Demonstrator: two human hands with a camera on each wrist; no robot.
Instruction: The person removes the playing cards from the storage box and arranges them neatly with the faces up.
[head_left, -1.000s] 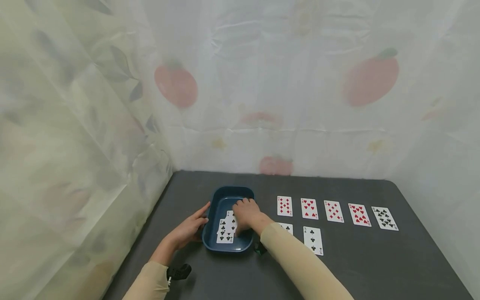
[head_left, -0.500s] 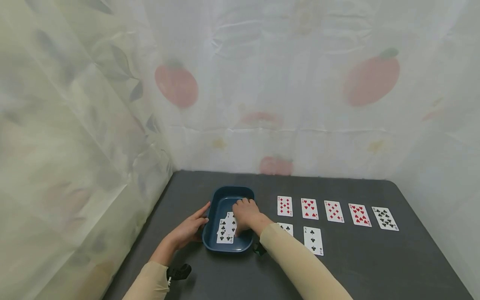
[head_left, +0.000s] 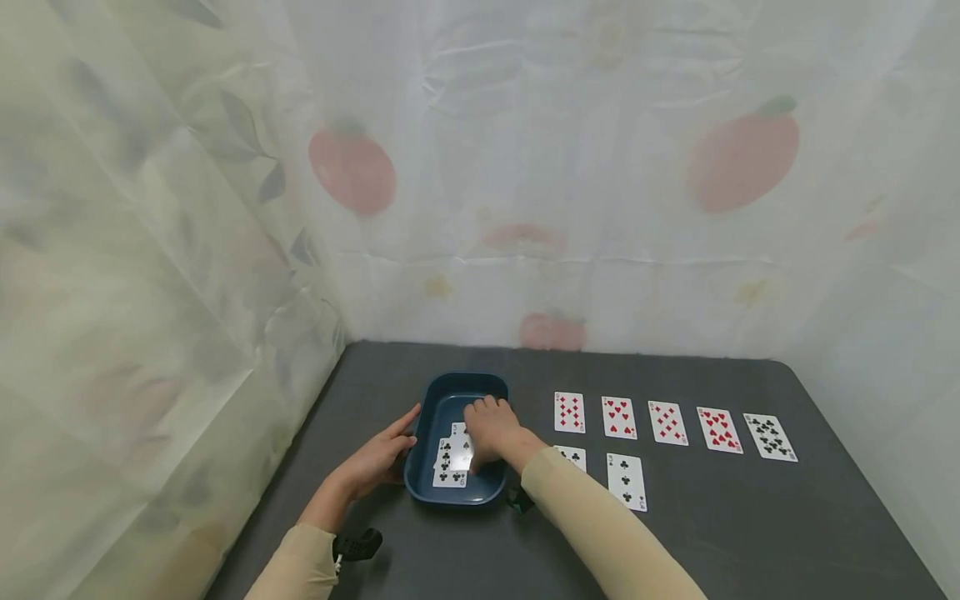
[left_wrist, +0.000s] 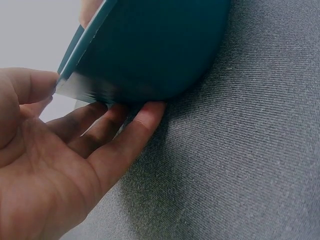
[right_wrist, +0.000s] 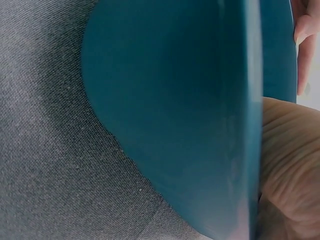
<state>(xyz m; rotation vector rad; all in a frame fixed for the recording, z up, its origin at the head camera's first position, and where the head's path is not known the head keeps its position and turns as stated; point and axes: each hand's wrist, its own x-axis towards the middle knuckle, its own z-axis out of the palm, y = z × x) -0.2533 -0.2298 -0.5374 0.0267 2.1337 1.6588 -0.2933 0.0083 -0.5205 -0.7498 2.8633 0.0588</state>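
In the head view, a dark blue tray (head_left: 457, 502) stands on the table at left of centre. My left hand (head_left: 372, 461) holds its left side. The left wrist view shows the thumb at the rim and the fingertips against the lower wall. My right hand (head_left: 493, 429) reaches over the right rim into the tray, fingers curled down. It pinches the right edge of a black-suit playing card (head_left: 461, 450), which has a bright glare; the fingertips are mostly hidden. That card overlaps a clubs card (head_left: 448, 480) in the tray. The right wrist view shows mainly the tray's outer wall.
Right of the tray, a row of face-up cards includes a diamonds card (head_left: 569, 412), a hearts card (head_left: 618, 417) and a clubs card (head_left: 770, 437). Nearer lie a three of clubs (head_left: 626, 482) and a card (head_left: 573, 455) partly covered by the right sleeve. Patterned curtains (head_left: 555, 167) surround the table.
The card at my right hand has shifted and tilted slightly, and glare now washes over its face. Both hands and the tray stay almost in place.
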